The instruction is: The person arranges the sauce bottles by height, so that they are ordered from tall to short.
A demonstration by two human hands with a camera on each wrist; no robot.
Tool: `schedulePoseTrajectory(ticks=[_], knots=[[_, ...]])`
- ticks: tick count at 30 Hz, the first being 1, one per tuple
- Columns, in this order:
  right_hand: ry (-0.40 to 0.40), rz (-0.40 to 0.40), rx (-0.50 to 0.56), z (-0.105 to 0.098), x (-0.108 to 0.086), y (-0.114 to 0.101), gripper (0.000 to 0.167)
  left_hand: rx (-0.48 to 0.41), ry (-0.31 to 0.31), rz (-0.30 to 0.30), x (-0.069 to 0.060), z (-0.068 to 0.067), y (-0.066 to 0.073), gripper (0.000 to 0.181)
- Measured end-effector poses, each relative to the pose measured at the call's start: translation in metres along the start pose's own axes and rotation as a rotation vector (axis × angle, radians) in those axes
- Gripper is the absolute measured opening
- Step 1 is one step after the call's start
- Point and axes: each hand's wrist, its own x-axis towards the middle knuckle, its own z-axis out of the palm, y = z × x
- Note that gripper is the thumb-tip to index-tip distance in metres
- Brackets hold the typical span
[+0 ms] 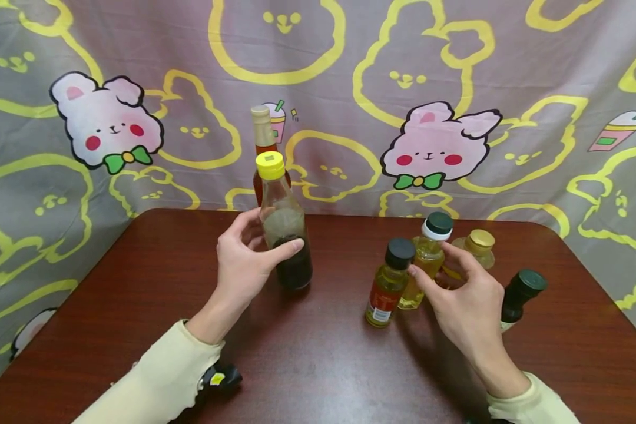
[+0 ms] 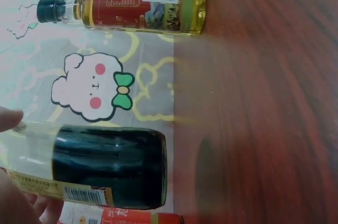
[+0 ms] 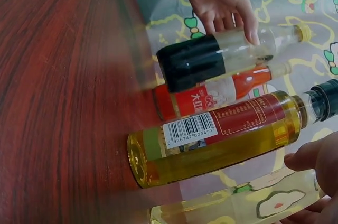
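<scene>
- Evidently our left hand (image 1: 244, 253) grasps the yellow-capped bottle of dark sauce (image 1: 292, 271) round its body, thumb across the front and fingers behind, spread about as wide as the bottle.
- That bottle is over the left half of the worktop (image 1: 318, 377), towards the far edge; in the left wrist view its base appears just off the surface, above a shadow.
- We judge it fairly weighty low down, since liquid fills about the lower half; the wall looks stiff and smooth, so oily fingers could slip. Glass or plastic, we cannot tell, so we would treat it as breakable and hold the body below the shoulder, not the cap.
- Our right hand (image 1: 469, 300) curls its thumb and fingers round the upper body of the pale oil bottle (image 1: 429, 256), right of the worktop's middle; how firmly, we cannot tell.
- This slimmer one should be lighter but just as slick; a grip beneath the white collar suits it.
- Close by the right thumb stands the red-labelled oil bottle (image 1: 384, 297); whether they touch is unclear to us.
- Beyond the left hand, near the far edge, stands the tall amber bottle (image 1: 263, 138).
</scene>
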Motion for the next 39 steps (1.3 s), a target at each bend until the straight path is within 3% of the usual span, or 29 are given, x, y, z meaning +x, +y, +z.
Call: schedulePoseTrajectory(ticks=[10,21,39], knots=[[0.010,-0.038,0.018,0.000,-0.002,0.003,0.059,0.014,0.089,-0.016,0.013,0.025,0.001,0.069],[0.030,-0.017,0.011,0.002,-0.005,0.001,0.054,0.002,0.168,-0.017,0.026,0.049,-0.006,0.072],[0.060,-0.068,0.022,0.006,-0.007,0.006,0.054,0.000,0.295,-0.030,0.034,0.081,-0.016,0.071]])
